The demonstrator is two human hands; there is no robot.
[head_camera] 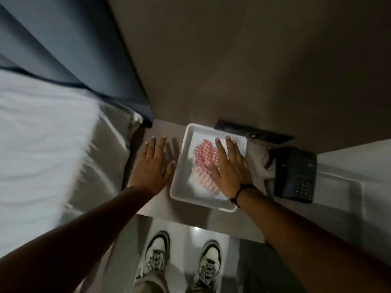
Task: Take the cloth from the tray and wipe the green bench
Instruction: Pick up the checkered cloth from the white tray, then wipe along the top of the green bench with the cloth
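Observation:
A white rectangular tray (179, 187) sits on a small bedside surface. A red-and-white checked cloth (204, 157) lies folded inside it. My right hand (229, 168) hovers flat over the tray's right half with fingers spread, covering part of the cloth and holding nothing. My left hand (154, 163) is flat and spread just left of the tray, over the bare surface, its thumb close to the tray's rim. No green bench is in view.
A bed with white bedding (42, 144) fills the left side, against a dark blue headboard (95, 60). A black desk phone (295, 176) stands right of the tray, its cord beside it. My two shoes (184, 259) stand on the glossy floor below.

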